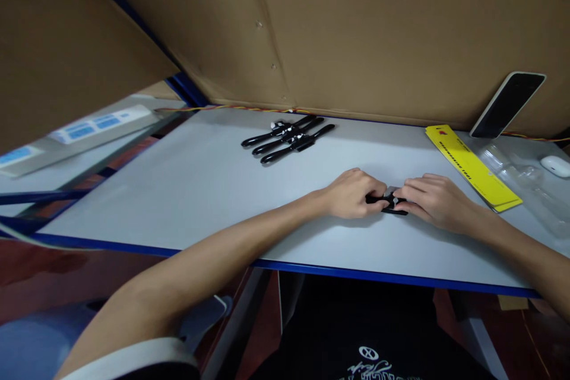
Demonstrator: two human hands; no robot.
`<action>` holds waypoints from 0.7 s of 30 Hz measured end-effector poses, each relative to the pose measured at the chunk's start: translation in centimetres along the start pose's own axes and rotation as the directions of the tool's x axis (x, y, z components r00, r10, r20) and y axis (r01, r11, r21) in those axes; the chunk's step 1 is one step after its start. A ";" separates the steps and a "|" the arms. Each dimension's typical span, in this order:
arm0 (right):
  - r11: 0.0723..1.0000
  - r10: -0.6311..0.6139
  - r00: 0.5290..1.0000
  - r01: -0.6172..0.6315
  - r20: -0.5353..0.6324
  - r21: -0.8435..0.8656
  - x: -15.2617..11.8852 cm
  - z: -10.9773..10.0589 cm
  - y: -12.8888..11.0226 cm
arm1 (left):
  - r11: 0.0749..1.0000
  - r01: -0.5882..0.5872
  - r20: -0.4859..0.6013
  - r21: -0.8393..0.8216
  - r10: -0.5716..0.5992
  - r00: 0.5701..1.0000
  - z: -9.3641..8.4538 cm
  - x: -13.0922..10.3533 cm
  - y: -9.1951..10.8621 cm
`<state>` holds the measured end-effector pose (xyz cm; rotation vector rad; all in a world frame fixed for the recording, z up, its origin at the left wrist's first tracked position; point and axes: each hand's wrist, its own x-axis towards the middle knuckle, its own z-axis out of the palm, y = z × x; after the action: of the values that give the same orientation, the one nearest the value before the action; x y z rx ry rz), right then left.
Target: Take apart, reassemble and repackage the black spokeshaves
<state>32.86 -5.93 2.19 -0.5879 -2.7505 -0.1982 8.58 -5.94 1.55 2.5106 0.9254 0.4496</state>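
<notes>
Both hands working a small black tool on the pale grey bench point(214, 190)

The left hand point(351, 193) and right hand point(434, 202) are gripping the small black metal-tipped tool point(392, 202); holding it flat should be steadying it.

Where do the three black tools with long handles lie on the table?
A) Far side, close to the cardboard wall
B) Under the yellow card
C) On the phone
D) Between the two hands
A: the three black tools lie together near the cardboard wall, beyond both hands.

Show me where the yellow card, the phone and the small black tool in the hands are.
yellow card point(472, 166), head view, middle of its face.
phone point(507, 104), head view, dark screen.
small black tool point(392, 203), head view, part showing between the hands.
</notes>
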 end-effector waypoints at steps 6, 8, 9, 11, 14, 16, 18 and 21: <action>0.998 -0.050 0.999 0.050 -0.008 -0.031 0.3 0.1 0.1 | 1.000 0.029 0.016 -0.007 -0.028 0.999 0.1 0.1 0.0; 0.998 -0.059 0.998 0.058 -0.026 -0.034 0.4 0.2 0.1 | 0.999 0.030 0.016 -0.012 -0.029 0.999 0.1 0.1 0.0; 0.997 -0.062 0.997 0.060 -0.036 -0.038 0.4 0.3 0.0 | 1.000 0.027 0.013 -0.015 -0.027 1.000 0.1 0.2 0.0; 0.997 -0.065 0.996 0.062 -0.057 -0.050 0.4 0.5 -0.1 | 1.000 0.021 0.007 -0.021 -0.021 1.000 0.1 0.2 0.0; 0.996 -0.064 0.995 0.059 -0.074 -0.070 0.4 0.6 -0.3 | 1.000 0.017 0.004 -0.026 -0.017 1.000 0.2 0.1 0.0; 0.995 -0.055 0.995 0.048 -0.085 -0.086 0.4 0.7 -0.5 | 0.999 0.020 0.005 -0.026 -0.020 1.000 0.2 0.1 0.0; 0.994 -0.042 0.994 0.032 -0.096 -0.104 0.4 0.8 -0.6 | 0.999 0.026 0.004 -0.025 -0.026 1.000 0.1 0.1 0.0; 0.993 -0.012 0.992 -0.003 -0.126 -0.118 0.4 1.0 -0.9 | 0.999 0.027 0.000 -0.029 -0.027 1.000 0.1 0.1 0.0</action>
<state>31.89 -6.44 1.33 -0.5790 -2.6309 -0.3885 8.70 -5.90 1.42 2.4690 0.9449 0.4522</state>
